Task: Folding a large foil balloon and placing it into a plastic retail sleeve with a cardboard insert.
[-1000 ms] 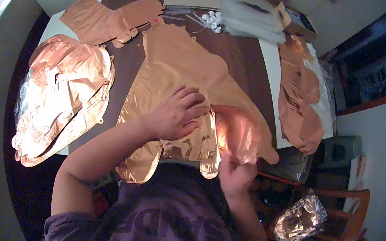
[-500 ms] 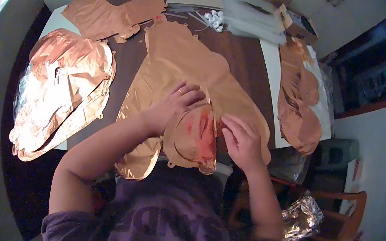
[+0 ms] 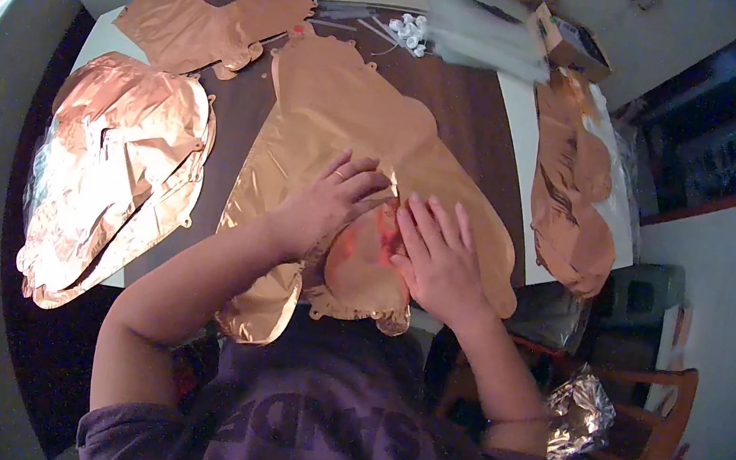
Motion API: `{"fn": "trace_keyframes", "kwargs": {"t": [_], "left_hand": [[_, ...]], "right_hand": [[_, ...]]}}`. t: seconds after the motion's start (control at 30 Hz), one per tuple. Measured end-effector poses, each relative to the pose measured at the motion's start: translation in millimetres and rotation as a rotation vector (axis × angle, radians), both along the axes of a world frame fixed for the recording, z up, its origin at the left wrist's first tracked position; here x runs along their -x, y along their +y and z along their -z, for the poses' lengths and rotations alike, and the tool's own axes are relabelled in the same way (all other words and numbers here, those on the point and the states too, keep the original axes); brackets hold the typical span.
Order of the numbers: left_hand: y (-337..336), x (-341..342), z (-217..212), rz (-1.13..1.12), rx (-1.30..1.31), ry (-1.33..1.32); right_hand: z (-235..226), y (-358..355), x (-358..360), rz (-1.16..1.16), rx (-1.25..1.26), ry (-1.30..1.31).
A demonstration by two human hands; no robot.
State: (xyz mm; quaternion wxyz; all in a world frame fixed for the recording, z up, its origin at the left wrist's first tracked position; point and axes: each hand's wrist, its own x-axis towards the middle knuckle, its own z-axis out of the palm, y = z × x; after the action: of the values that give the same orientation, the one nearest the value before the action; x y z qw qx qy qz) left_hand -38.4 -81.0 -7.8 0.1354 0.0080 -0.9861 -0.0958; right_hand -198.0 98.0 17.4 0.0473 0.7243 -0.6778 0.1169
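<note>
A large flat copper-coloured foil balloon (image 3: 350,102), uninflated with small tabs along its edge, lies in front of me. Its near end is a rounded part (image 3: 367,278) with reddish reflections, close to my body. My left hand (image 3: 318,208) rests on the foil at the left of that part, fingers apart and slightly bent, a ring on one finger. On its right side my right hand (image 3: 440,261) lies flat with the fingers stretched out. Neither hand grips anything that I can see.
More flat foil balloons lie around: a shiny crumpled pile (image 3: 120,181) at left, a matte piece (image 3: 189,23) at far left, and a folded stack (image 3: 573,181) at right. White round pieces (image 3: 409,34), thin sticks and boxes sit at the back. Silvery foil (image 3: 579,418) hangs by a wooden chair (image 3: 671,413).
My right hand has moved left onto the rounded foil part and flattened, its fingers now stretched out. That part sits flatter. My left hand stays nearly in place.
</note>
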Motion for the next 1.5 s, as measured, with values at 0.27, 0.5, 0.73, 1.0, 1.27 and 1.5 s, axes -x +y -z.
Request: {"fn": "trace_keyframes", "kwargs": {"t": [0.27, 0.5, 0.73, 1.0, 1.27, 1.5], "left_hand": [[4.5, 0.6, -8.7, -0.007, -0.124, 0.09], [8.6, -2.6, -46.9, 0.024, -0.492, 0.212], [18.9, 4.4, -4.7, -0.011, -0.119, 0.118], [19.5, 5.7, -5.7, -0.025, -0.172, 0.091], [17.5, 6.5, -10.7, -0.022, -0.172, 0.092], [17.2, 2.8, -7.5, 0.021, -0.388, 0.211]], "right_hand": [[-1.2, 0.4, 0.5, -0.005, -0.048, 0.067], [-3.0, -3.3, 2.6, -0.001, -0.132, 0.028], [-1.2, -2.4, 3.9, 0.011, -0.133, 0.086], [-3.8, 44.1, -7.0, -0.087, -0.126, 0.046], [-3.5, 67.7, -6.8, -0.157, -0.086, 0.054], [-36.2, 31.6, 19.8, -0.272, -0.196, -0.212]]}}
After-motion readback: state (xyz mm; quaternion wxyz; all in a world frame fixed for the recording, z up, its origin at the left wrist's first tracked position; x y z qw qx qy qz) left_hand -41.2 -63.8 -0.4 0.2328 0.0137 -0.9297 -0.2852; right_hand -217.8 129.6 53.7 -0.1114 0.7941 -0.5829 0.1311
